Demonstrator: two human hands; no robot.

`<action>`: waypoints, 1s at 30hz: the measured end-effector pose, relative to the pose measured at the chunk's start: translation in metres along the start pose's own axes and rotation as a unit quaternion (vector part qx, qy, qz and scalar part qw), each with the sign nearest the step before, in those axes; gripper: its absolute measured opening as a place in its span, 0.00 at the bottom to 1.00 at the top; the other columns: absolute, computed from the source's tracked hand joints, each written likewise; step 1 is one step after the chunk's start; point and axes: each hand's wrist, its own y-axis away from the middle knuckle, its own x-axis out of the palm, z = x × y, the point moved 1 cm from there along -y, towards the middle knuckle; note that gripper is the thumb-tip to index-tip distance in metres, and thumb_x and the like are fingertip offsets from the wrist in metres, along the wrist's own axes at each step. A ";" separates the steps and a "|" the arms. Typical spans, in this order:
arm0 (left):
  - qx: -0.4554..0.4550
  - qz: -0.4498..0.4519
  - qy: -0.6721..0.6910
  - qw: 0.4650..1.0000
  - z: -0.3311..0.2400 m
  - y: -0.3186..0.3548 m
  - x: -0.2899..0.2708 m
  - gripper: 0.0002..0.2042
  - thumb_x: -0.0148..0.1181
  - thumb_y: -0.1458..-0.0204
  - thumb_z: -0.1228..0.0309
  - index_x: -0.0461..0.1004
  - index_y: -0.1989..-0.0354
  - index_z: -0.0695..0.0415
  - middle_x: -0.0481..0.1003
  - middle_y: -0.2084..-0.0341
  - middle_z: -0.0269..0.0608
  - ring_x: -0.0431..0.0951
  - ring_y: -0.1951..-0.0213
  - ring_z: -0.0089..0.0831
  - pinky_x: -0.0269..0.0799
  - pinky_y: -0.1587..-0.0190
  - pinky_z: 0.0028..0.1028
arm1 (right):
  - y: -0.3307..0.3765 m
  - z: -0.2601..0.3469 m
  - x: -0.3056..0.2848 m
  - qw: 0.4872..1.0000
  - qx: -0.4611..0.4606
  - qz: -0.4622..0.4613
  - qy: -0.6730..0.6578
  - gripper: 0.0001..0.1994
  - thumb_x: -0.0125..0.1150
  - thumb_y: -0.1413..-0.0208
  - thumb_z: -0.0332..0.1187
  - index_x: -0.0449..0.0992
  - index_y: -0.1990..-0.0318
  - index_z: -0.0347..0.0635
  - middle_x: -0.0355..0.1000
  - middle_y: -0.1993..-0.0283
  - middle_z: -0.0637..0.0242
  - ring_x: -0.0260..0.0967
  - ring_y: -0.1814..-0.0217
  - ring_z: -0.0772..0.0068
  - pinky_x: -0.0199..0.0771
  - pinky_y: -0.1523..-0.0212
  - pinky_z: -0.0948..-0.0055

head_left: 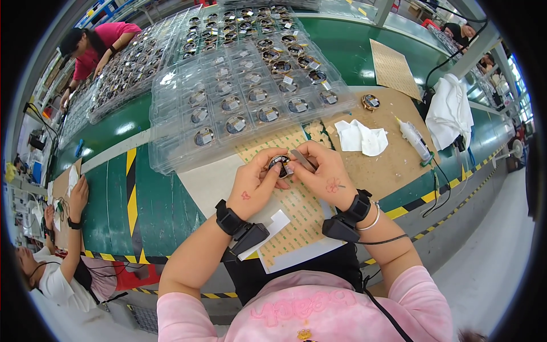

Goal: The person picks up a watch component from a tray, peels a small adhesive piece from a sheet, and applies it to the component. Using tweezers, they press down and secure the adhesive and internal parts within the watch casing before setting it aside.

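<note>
My left hand (254, 181) is closed around a small round electronic module (278, 162) with a dark inside and a thin rim. My right hand (327, 175) meets it from the other side, fingers pinched at the module's edge. A flat grey metal tool, which looks like tweezers (303, 161), lies in that right hand; its tip is hidden. Beneath both hands is a tan sheet of small adhesive pieces (300, 214) over white paper. A narrow white strip (268, 232) lies beside my left wrist.
Stacked clear plastic trays (165, 137) of similar modules stand ahead. A brown board (393, 165) at right bears a white cloth (362, 138), a glue syringe (415, 141) and a lone module (370, 102). Cables hang over the striped table edge. Co-workers sit left and far left.
</note>
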 end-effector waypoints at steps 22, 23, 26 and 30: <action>0.012 -0.012 -0.028 0.999 -0.060 0.097 -0.063 0.12 0.45 0.41 0.78 0.67 0.49 0.58 0.76 0.75 0.39 0.80 0.74 0.23 0.75 0.70 0.24 | 0.037 0.090 0.088 0.988 0.087 0.000 -0.126 0.05 0.57 0.44 0.22 0.69 0.60 0.37 0.70 0.69 0.71 0.71 0.70 0.83 0.71 0.69 0.84; 0.021 -0.013 -0.033 0.999 -0.064 0.104 -0.066 0.11 0.45 0.41 0.78 0.67 0.50 0.57 0.76 0.75 0.40 0.80 0.74 0.24 0.75 0.71 0.24 | 0.040 0.097 0.093 0.990 0.094 -0.004 -0.106 0.05 0.57 0.43 0.22 0.69 0.61 0.37 0.70 0.70 0.72 0.71 0.71 0.83 0.70 0.69 0.85; 0.039 -0.026 -0.046 0.998 -0.064 0.117 -0.075 0.11 0.45 0.41 0.78 0.66 0.51 0.58 0.76 0.75 0.41 0.80 0.75 0.24 0.74 0.72 0.25 | 0.044 0.100 0.108 0.992 0.076 -0.008 -0.104 0.05 0.57 0.43 0.22 0.68 0.61 0.38 0.69 0.70 0.73 0.71 0.71 0.84 0.70 0.69 0.85; 0.043 -0.026 -0.054 0.997 -0.059 0.125 -0.082 0.11 0.45 0.41 0.78 0.66 0.51 0.58 0.76 0.76 0.40 0.80 0.76 0.24 0.74 0.72 0.25 | 0.048 0.103 0.118 0.993 0.068 -0.007 -0.092 0.05 0.58 0.43 0.23 0.68 0.62 0.38 0.69 0.70 0.73 0.70 0.71 0.85 0.70 0.69 0.85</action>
